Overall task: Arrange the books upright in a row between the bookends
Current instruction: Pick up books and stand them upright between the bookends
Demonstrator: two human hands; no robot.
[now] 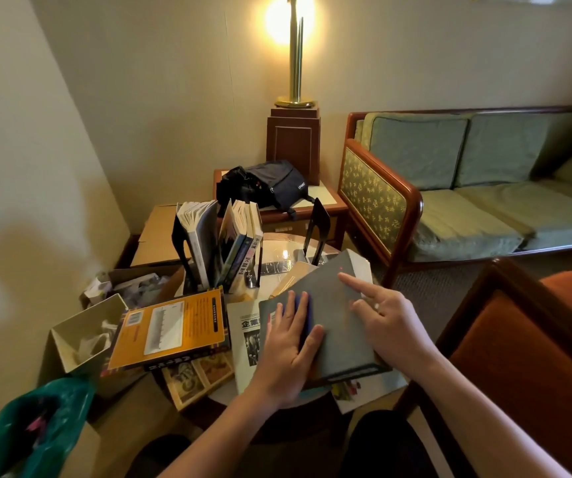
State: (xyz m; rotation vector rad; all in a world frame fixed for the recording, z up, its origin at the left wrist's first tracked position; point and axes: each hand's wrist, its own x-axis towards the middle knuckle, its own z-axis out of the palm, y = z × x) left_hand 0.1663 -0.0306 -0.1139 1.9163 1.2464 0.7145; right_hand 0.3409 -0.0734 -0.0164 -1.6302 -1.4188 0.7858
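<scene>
Grey book (339,326): lies flat but tilted on a pile of loose books at the near edge of the round table (279,248), in front of the bookends, not in the row.

Left hand (286,346): palm down on the cover, fingers straight and together, pressing, nothing clasped.

Right hand (389,322): on the book's right side, index finger stretched across the cover, other fingers bent. Thumb hidden; cannot tell whether it grips the edge.

Row: left bookend (182,244) and right bookend (317,227), both black, well apart. Upright books (238,244) crowd toward the left one, some leaning; gap before the right one.

Also flat on the table: yellow book (171,327), white book (245,339) partly under the grey one.

Table top glossy, reflecting light.

Room: side table (329,198) behind, with black bag (265,184) and lit brass lamp (295,50). Green sofa (467,188) to the right, orange armchair (536,357) nearer. Left of the table, cardboard boxes (158,232), white box (84,334), green plastic bag (29,426). Cream walls, grey carpet (433,281).
</scene>
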